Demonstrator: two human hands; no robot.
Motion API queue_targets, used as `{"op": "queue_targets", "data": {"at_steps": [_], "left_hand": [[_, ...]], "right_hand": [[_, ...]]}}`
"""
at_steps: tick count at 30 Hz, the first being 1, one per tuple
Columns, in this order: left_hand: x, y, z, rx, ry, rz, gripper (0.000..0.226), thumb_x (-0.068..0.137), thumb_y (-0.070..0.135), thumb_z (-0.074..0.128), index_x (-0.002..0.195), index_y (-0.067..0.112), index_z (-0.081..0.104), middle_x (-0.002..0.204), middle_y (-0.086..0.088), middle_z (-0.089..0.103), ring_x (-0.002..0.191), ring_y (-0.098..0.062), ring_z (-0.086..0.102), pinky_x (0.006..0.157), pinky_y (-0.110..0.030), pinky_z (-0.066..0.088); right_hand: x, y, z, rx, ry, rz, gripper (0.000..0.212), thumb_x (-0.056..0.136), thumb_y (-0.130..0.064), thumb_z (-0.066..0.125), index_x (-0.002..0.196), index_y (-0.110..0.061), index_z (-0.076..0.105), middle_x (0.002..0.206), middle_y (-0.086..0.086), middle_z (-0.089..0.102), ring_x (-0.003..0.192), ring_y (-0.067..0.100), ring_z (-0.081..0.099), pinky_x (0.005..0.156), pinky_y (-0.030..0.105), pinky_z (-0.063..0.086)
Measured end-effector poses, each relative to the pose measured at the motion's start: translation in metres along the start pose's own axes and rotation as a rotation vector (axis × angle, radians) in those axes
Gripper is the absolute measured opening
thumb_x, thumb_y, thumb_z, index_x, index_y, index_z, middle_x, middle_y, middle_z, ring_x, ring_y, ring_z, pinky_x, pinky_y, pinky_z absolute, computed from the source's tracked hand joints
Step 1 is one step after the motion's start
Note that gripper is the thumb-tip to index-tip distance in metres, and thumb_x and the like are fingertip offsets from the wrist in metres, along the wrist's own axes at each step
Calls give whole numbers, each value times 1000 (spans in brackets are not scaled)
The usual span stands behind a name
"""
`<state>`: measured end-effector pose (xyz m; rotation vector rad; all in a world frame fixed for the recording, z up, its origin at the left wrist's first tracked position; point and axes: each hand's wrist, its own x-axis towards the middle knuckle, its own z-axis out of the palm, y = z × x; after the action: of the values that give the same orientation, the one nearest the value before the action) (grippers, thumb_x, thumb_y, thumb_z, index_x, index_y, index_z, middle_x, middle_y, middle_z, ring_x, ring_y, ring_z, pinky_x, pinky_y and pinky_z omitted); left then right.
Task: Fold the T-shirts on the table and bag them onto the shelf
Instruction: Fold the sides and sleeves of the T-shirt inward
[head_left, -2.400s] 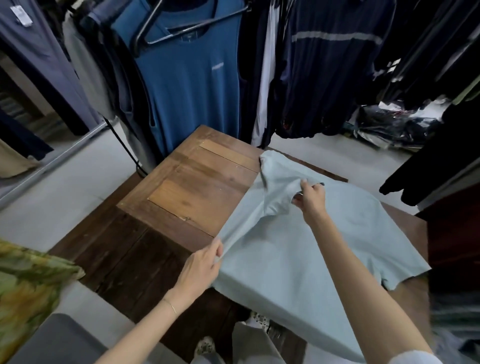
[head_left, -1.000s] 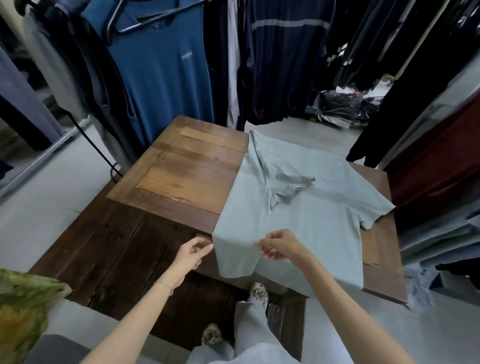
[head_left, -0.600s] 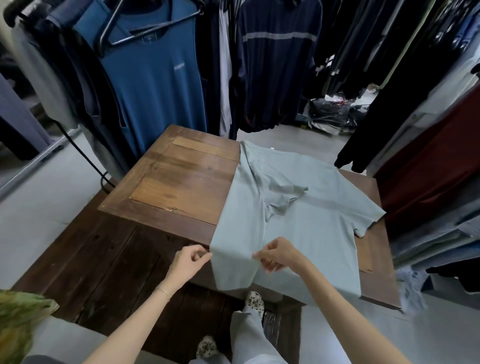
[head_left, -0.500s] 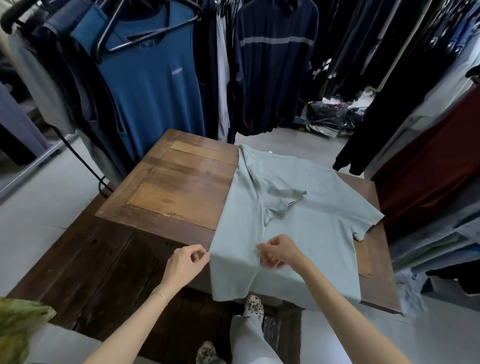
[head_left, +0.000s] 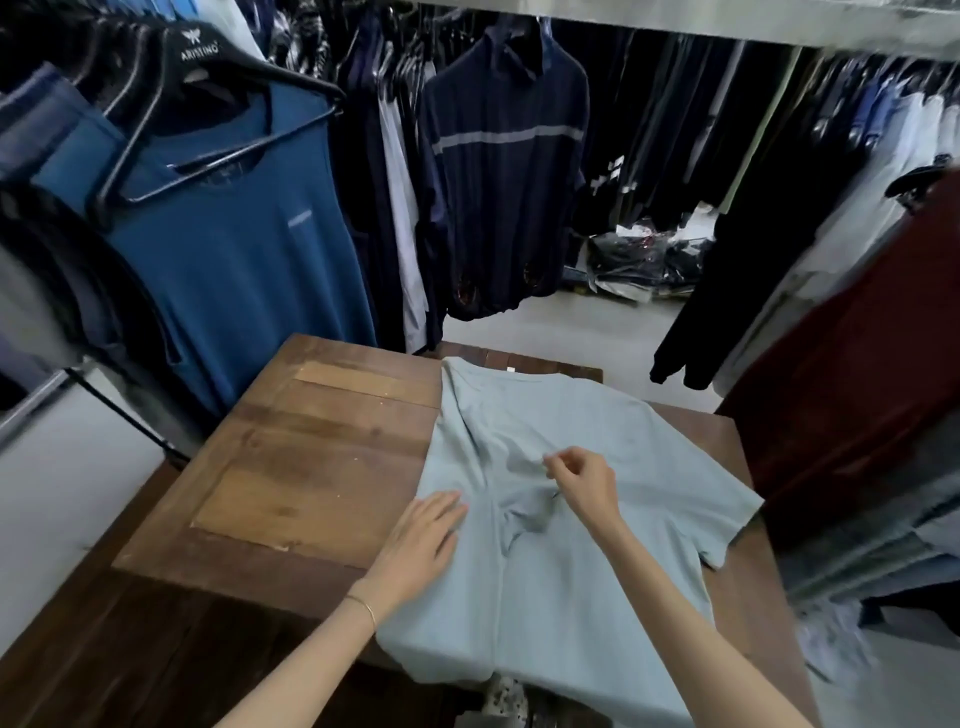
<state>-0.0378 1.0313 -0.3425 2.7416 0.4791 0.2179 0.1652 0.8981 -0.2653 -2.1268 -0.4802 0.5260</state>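
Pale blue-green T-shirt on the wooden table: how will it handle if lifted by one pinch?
The pale blue-green T-shirt is probably floppy: it wrinkles where the right hand pinches. Likely light: thin folds. It may slide off; its hem overhangs the wooden table.

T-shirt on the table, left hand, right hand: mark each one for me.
T-shirt (head_left: 639, 462): head view, on the flat chest panel.
Left hand (head_left: 421, 540): head view, on its back, fingers flat on the shirt.
Right hand (head_left: 584, 480): head view, on its back, fingers pinching the folded sleeve.

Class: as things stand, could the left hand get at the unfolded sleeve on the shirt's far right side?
Probably not easily: the left hand lies flat on the shirt, and the right hand and forearm cross between it and the unfolded sleeve.
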Motion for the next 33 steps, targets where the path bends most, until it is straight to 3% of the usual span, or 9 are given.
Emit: {"op": "queue_targets", "data": {"at_steps": [2,4,9,13,15,20,26,30,33], "left_hand": [[26,-3,-5,15,-17,26,42,89,29,37,122,18,62,128,1,61,117,-17,58,93,-34,50],[50,-8,-9,12,-21,26,43,86,26,37,120,17,63,125,-1,63,112,-18,61,88,-33,52],[94,-27,-11,-91,13,-48,44,93,6,41,136,13,50,143,-2,46,132,-18,43,108,-26,29],[124,-47,-22,-194,51,-140,34,91,3,45,118,12,64,119,-4,62,112,-23,55,98,-35,41],[143,-60,-29,-242,64,-189,27,92,3,46,110,13,65,103,-4,64,102,-24,56,93,-40,44],[202,-93,-49,-314,86,-330,29,89,0,48,112,12,61,102,-9,62,98,-27,58,87,-37,47],[247,-123,-52,-183,-150,-289,24,91,21,56,114,27,58,105,-5,54,106,-27,50,80,-36,38],[265,-125,-51,-188,-174,-284,8,90,30,59,96,26,62,100,-3,59,106,-26,51,83,-35,37],[273,-122,-51,-247,-202,-270,7,91,28,57,93,24,62,87,8,58,100,-20,54,84,-34,36]], "right_hand": [[20,5,-7,-49,12,-2,13,87,-19,64,86,-8,71,80,3,70,78,17,61,69,24,40],[41,14,-12,-97,24,-3,10,85,-16,65,90,-11,72,86,4,70,84,17,62,73,25,42],[81,30,-11,-240,-53,48,21,77,-22,72,97,-17,70,88,4,68,94,24,65,84,35,51],[90,30,-7,-355,-186,76,21,71,-40,77,78,-32,59,69,-13,56,86,17,58,81,32,44],[93,30,-5,-387,-215,71,24,72,-38,76,64,-31,55,63,-13,56,76,14,57,77,31,44],[91,37,-4,-164,-85,-26,27,79,-19,76,61,-20,55,58,-3,58,56,6,50,55,16,37],[87,41,2,-38,-28,71,20,79,-21,76,65,-20,63,57,-4,58,53,3,49,53,14,36],[86,39,3,-82,-89,125,23,78,-24,76,61,-15,64,53,-9,52,53,2,46,54,17,35],[81,38,-2,52,-19,135,26,82,-16,73,64,-2,60,54,-6,47,53,3,40,50,16,29]]}}
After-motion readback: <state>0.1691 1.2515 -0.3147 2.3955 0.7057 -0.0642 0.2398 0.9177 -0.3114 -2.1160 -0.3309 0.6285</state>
